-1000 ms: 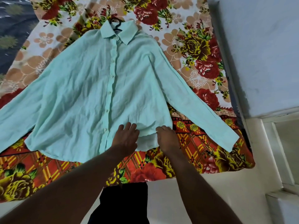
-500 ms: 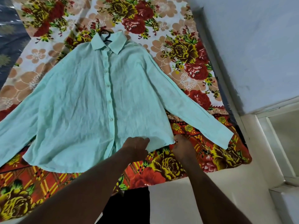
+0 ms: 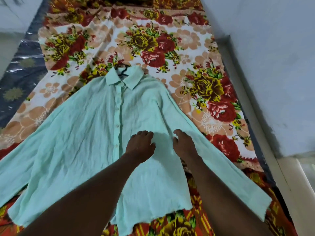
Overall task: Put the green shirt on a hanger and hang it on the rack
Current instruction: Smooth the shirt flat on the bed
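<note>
The floral bedsheet (image 3: 153, 40) fills more of the view than half a second ago. The green shirt (image 3: 76, 142) lies flat on it, buttoned front up. Its long axis runs from the hem, nearest the person, to the collar at the far end, with the sleeves spread to either side. The left hand (image 3: 140, 145) and right hand (image 3: 184, 145) have moved from the hem onto the shirt's middle, palms down, fingers loosely spread, gripping nothing. The black hanger (image 3: 123, 69) shows its hook at the collar.

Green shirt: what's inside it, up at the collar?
A black hanger hook pokes out at the collar of the green shirt; the hanger's arms are covered by fabric.
</note>
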